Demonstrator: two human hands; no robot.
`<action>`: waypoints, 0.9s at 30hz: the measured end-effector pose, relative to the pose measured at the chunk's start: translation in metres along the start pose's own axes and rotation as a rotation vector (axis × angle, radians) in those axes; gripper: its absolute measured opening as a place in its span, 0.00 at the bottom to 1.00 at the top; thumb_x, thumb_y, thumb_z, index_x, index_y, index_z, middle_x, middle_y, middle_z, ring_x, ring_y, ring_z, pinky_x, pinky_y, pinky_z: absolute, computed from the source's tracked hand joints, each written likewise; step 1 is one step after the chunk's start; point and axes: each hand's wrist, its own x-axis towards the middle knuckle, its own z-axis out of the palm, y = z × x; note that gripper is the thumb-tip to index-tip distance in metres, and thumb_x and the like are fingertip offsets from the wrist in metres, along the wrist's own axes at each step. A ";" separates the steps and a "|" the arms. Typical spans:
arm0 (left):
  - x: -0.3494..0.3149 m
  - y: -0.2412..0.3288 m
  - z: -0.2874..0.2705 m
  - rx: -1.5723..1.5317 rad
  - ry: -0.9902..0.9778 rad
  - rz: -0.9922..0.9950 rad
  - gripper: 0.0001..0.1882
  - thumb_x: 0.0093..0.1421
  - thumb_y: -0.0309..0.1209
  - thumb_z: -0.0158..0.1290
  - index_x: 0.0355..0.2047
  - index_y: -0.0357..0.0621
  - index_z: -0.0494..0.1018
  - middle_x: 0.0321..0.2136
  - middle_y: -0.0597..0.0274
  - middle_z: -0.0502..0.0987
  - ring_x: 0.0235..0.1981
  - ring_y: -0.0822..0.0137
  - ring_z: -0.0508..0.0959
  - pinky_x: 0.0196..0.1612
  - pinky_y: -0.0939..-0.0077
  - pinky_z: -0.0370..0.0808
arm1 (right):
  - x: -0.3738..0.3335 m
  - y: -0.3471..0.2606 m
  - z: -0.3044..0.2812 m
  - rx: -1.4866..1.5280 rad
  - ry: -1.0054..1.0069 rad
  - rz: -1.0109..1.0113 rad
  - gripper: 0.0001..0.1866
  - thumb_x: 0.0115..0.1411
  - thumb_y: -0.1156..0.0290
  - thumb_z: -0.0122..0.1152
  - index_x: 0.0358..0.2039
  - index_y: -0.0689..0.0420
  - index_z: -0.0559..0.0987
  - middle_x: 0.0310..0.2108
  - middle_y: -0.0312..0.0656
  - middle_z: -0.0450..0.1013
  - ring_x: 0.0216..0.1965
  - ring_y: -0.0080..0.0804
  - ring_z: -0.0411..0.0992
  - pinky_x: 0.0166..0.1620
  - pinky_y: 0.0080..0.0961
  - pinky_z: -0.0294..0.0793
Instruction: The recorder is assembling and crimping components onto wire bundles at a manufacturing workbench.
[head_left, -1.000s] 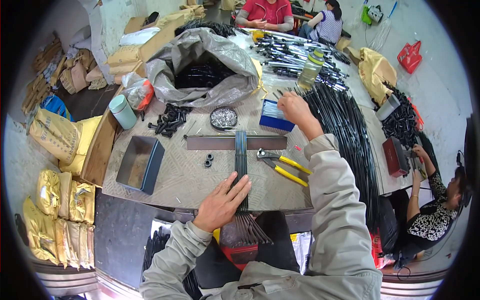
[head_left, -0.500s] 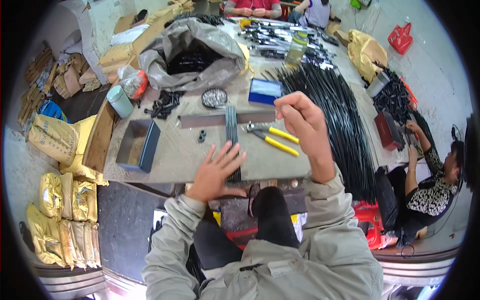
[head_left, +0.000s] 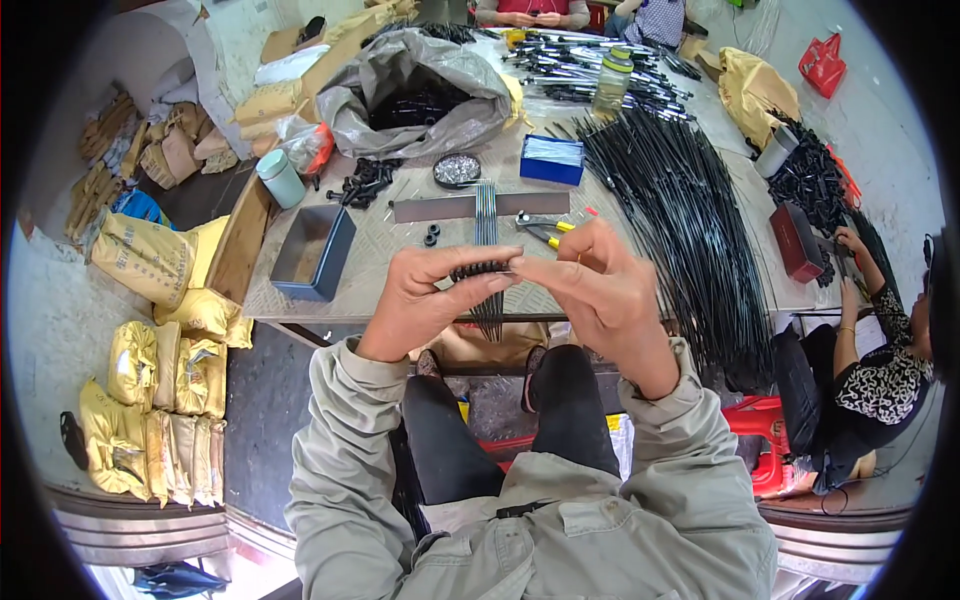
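My left hand is closed, with a short ridged black row of small ring-like pieces between thumb and fingers. At the right end of that row, my right hand has its fingertips pressed together; whatever lies between them is hidden. Below both hands, several thin dark rods lie side by side across a flat grey metal bar, their near ends reaching past the table edge. Two small black rings rest left of the rods. Yellow-handled pliers lie partly behind my right hand.
Around the table stand an open dark box, a blue box, a round dish of small metal bits and a grey sack. Long black rods cover the right side. A co-worker sits at far right.
My left hand has risen off the rods and now grips the black ringed row. My right hand has come down and inward to meet it. The whole view has shifted slightly.
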 end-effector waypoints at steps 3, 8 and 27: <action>-0.001 -0.004 0.003 -0.093 0.016 0.014 0.13 0.54 0.20 0.52 0.42 0.36 0.74 0.32 0.56 0.79 0.34 0.74 0.77 0.38 0.84 0.73 | 0.000 0.003 0.004 0.164 0.032 0.031 0.16 0.46 0.82 0.59 0.36 0.54 0.79 0.23 0.34 0.68 0.22 0.26 0.63 0.24 0.20 0.62; 0.001 -0.006 0.003 -0.059 0.031 0.039 0.13 0.54 0.21 0.53 0.41 0.36 0.74 0.32 0.57 0.79 0.34 0.73 0.77 0.37 0.84 0.73 | 0.000 0.001 0.007 0.472 0.009 0.171 0.15 0.49 0.84 0.57 0.37 0.57 0.79 0.24 0.35 0.70 0.28 0.25 0.62 0.33 0.20 0.60; 0.004 -0.005 -0.005 -0.013 -0.086 0.074 0.14 0.53 0.24 0.55 0.42 0.42 0.74 0.32 0.61 0.79 0.29 0.77 0.77 0.31 0.84 0.72 | 0.027 0.008 -0.021 -0.126 -0.098 -0.353 0.17 0.41 0.81 0.61 0.35 0.60 0.76 0.28 0.40 0.67 0.25 0.32 0.70 0.23 0.24 0.70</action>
